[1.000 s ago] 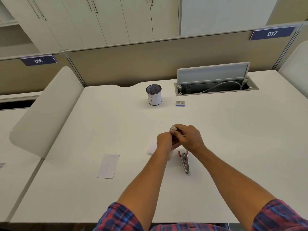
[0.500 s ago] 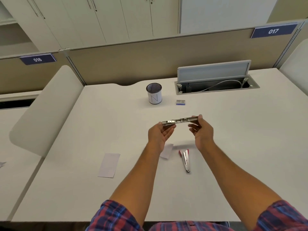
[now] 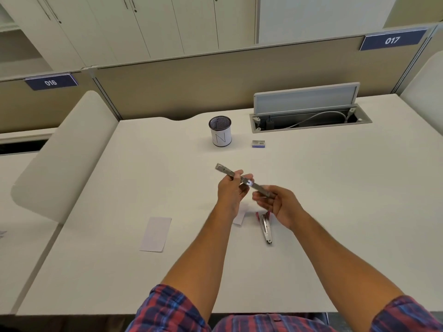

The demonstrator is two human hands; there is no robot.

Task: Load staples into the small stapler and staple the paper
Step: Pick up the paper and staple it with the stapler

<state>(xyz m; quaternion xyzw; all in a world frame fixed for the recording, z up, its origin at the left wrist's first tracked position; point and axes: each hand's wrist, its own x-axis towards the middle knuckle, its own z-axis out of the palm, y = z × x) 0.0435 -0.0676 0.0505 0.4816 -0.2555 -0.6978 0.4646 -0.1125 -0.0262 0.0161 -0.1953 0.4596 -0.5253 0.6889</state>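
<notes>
- Two hands are raised above a white worktop [image 3: 335, 212]; between them a long metal stapler part [image 3: 242, 179] is held, tilted, with its far end up and to the left.
- The left hand [image 3: 231, 191] is closed on the part near its middle, the fingers curled around it.
- The right hand [image 3: 279, 203] is closed on the nearer, lower end; it is blurred, so the exact grip cannot be told.
- The rest of the small stapler [image 3: 265, 226], metal with a red end, lies flat on the worktop just below the right hand.
- One slip of paper [image 3: 155, 234] lies on the worktop to the left, well apart from the hands; a second slip [image 3: 239, 218] is partly hidden under the left wrist.
- A small staple box [image 3: 258, 143] with a blue edge is seen farther back, beside a mesh pen cup [image 3: 220, 131] marked with an "N".
- Behind the box, a cable tray [image 3: 311, 119] is sunk in the worktop, its lid [image 3: 304, 98] standing open and a grey cable lying inside.
- The worktop is bounded at the back by a beige partition [image 3: 179, 89], with blue labels reading "016" [image 3: 50, 82] and "017" [image 3: 392, 40].
- Pale cabinet doors [image 3: 155, 25] are seen behind the partition, and a rounded white side panel [image 3: 64, 154] at the left.
- Plaid sleeves [image 3: 167, 310] are seen at the lower edge.
</notes>
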